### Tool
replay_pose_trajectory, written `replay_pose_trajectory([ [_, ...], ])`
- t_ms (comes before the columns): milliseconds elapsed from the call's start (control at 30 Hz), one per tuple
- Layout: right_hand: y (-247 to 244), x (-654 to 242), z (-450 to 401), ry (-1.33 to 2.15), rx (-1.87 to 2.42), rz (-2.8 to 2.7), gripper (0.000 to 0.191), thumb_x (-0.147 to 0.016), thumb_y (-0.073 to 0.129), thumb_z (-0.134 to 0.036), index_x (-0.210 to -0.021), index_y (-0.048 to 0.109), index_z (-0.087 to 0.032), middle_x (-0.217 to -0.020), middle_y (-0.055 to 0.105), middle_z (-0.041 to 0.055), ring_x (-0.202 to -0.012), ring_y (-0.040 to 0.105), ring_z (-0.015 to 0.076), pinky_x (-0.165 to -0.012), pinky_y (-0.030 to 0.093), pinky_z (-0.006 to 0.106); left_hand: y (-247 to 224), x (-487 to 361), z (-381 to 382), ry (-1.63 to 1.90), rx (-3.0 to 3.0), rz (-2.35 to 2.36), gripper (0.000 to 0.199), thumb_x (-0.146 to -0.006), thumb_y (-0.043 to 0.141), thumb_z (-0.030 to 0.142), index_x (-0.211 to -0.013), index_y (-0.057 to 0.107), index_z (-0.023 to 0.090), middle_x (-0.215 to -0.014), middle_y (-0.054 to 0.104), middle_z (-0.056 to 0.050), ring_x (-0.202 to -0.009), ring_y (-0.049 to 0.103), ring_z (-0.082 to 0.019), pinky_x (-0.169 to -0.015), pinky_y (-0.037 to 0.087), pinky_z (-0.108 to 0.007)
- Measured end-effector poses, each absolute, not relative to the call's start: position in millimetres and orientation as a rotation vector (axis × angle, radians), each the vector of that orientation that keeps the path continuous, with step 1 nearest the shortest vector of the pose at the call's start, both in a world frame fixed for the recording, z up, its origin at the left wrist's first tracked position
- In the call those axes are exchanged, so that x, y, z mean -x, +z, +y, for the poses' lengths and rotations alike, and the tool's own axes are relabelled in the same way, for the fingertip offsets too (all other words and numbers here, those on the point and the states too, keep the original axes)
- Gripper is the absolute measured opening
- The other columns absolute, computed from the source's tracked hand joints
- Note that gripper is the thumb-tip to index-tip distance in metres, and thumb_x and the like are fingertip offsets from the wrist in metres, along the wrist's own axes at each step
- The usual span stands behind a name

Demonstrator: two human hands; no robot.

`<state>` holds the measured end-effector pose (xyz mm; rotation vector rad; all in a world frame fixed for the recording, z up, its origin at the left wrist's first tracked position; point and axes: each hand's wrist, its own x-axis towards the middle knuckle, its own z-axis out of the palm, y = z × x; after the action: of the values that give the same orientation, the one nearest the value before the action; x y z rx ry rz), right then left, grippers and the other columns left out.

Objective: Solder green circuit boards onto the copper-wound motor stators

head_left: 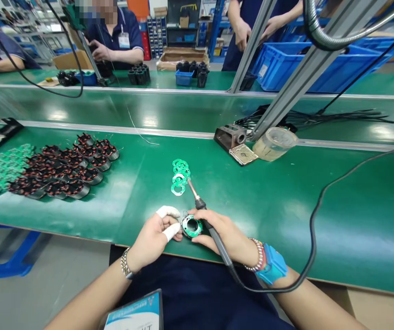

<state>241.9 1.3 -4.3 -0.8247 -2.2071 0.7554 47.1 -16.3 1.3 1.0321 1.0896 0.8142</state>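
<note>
Near the bench's front edge sits a round motor stator (187,234) topped by a green ring circuit board (198,230). My left hand (156,232), with white finger cots on thumb and forefinger, closes at the stator's left side. A thin wire shows by those fingertips; whether they pinch it is unclear. My right hand (227,232) grips a soldering iron (216,238) and its thumb and fingers also steady the stator from the right. The iron's tip points up and away, close to several loose green ring boards (180,176) on the bench.
Many wound stators (66,169) and a pile of green boards (7,169) lie at left. A soldering iron stand (230,136) with a sponge (243,154) and a tape roll (275,143) stand at back right. The iron's cord (315,220) loops rightward. Co-workers (114,41) sit opposite.
</note>
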Motion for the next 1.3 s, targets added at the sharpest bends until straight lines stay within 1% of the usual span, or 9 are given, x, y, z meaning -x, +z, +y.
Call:
replay_pose_trajectory([
  [100, -4.0, -243.0, 1.5, 0.763, 0.813, -2.214, 0.032, -0.081, 0.058, -0.027, -0.108, 0.043, -0.02, -0.104, 0.061, 0.0102, -0.09, 0.062, 0.0179, -0.079, 0.052, 0.029, -1.3, -41.2, -16.7, 0.79, -1.247, 1.1, 0.017, -0.081, 0.051, 0.024, -0.095, 0.048, 0.016, -0.063, 0.058, 0.002, -0.059, 0.061, -0.012, -0.063, 0.051, -0.027],
  [200, -3.5, -242.6, 0.6, 0.766, 0.815, -2.214, 0.032, -0.081, 0.058, -0.027, -0.108, 0.042, -0.021, -0.104, 0.061, 0.0097, -0.09, 0.062, 0.018, -0.079, 0.052, 0.029, -3.2, -33.0, -19.2, 0.804, -1.835, 1.207, 0.018, -0.083, 0.049, 0.025, -0.099, 0.052, 0.017, -0.075, 0.063, -0.003, -0.068, 0.062, -0.015, -0.066, 0.052, -0.028],
  [400, -6.1, -241.3, -0.5, 0.762, 0.828, -2.193, 0.031, -0.08, 0.059, -0.026, -0.106, 0.043, -0.021, -0.105, 0.061, 0.0099, -0.092, 0.062, 0.0182, -0.081, 0.051, 0.03, -2.6, -27.3, -20.0, 0.912, -2.712, 1.157, 0.019, -0.087, 0.039, 0.012, -0.094, 0.057, 0.013, -0.084, 0.065, -0.01, -0.075, 0.061, -0.018, -0.066, 0.052, -0.03],
  [633, -7.9, -241.6, -2.1, 0.72, 0.826, -2.201, 0.032, -0.08, 0.059, -0.024, -0.107, 0.042, -0.021, -0.106, 0.06, 0.0103, -0.092, 0.062, 0.0188, -0.081, 0.052, 0.031, -9.7, -30.7, -20.7, 0.923, -2.869, 1.158, 0.021, -0.087, 0.034, 0.01, -0.095, 0.054, 0.011, -0.081, 0.062, -0.01, -0.073, 0.058, -0.018, -0.062, 0.051, -0.029],
  [833, -9.8, -233.6, -9.3, 0.641, 0.899, -2.15, 0.028, -0.082, 0.056, -0.024, -0.106, 0.043, -0.021, -0.105, 0.06, 0.0105, -0.093, 0.061, 0.0193, -0.08, 0.052, 0.032, -10.7, -48.0, -22.9, 0.705, -2.702, 1.528, 0.022, -0.087, 0.035, 0.018, -0.074, 0.053, 0.015, -0.068, 0.056, -0.006, -0.059, 0.053, -0.016, -0.054, 0.048, -0.027],
  [933, -11.3, -229.6, -14.3, 0.586, 0.969, -2.103, 0.029, -0.082, 0.056, -0.022, -0.108, 0.043, -0.02, -0.104, 0.06, 0.0111, -0.093, 0.061, 0.0202, -0.08, 0.052, 0.033, -12.2, -54.2, -25.5, 0.772, -2.557, 1.652, 0.023, -0.086, 0.036, 0.019, -0.071, 0.053, 0.016, -0.063, 0.054, -0.004, -0.057, 0.053, -0.017, -0.053, 0.048, -0.029],
  [1033, -12.3, -226.9, -17.5, 0.551, 0.996, -2.075, 0.03, -0.081, 0.056, -0.022, -0.109, 0.043, -0.019, -0.103, 0.06, 0.0111, -0.092, 0.062, 0.0207, -0.08, 0.053, 0.033, -16.4, -54.6, -33.3, 0.916, -2.411, 1.585, 0.018, -0.085, 0.039, 0.016, -0.092, 0.056, 0.014, -0.079, 0.061, -0.008, -0.071, 0.059, -0.018, -0.065, 0.052, -0.03],
  [1133, -13.0, -225.6, -17.2, 0.547, 1.007, -2.059, 0.03, -0.081, 0.056, -0.022, -0.108, 0.044, -0.019, -0.103, 0.061, 0.0114, -0.093, 0.062, 0.0209, -0.08, 0.053, 0.033, -20.8, -53.3, -43.0, 0.96, -2.32, 1.432, 0.029, -0.084, 0.04, 0.012, -0.111, 0.05, 0.015, -0.099, 0.062, -0.011, -0.092, 0.059, -0.019, -0.08, 0.051, -0.032],
  [1300, -10.5, -230.2, -8.1, 0.651, 0.928, -2.095, 0.031, -0.082, 0.056, -0.022, -0.109, 0.042, -0.021, -0.107, 0.06, 0.011, -0.096, 0.062, 0.0195, -0.082, 0.052, 0.032, -20.8, -52.7, -47.0, 0.964, -2.165, 1.4, 0.033, -0.084, 0.042, 0.013, -0.116, 0.045, 0.016, -0.126, 0.049, -0.016, -0.119, 0.046, -0.024, -0.095, 0.045, -0.041],
])
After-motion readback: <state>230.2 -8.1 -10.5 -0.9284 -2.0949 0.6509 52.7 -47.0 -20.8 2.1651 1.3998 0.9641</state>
